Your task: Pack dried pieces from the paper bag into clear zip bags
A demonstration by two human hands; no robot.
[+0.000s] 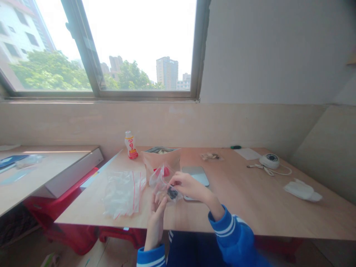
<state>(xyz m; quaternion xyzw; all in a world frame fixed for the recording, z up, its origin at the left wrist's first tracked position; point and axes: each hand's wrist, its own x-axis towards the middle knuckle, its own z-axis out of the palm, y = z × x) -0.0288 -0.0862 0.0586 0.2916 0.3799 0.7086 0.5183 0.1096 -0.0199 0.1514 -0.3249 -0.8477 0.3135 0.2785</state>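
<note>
Between both hands is a small clear zip bag [160, 182] with a dark, blackish item [172, 192] in its lower right part; its kind I cannot make out. My left hand [157, 213] grips the bag from below, thumb against fingers. My right hand [189, 185] comes in from the right, its fingers bent and closed on the bag beside the dark item. Just behind them a kraft stand-up pouch [148, 161] stands with its top open. A flat grey scale-like device [198, 174] lies partly under my right hand. Left of my hands spreads a pile of clear zip bags [119, 194] with red seal lines.
A white and red bottle [130, 146] stands at the back left. Toward the back lie a bag of pale pieces [211, 156] and white paper [247, 153]. A white round device [269, 161] with a cable and a white tissue pack [303, 191] lie right. Red stools [69, 222] stand below.
</note>
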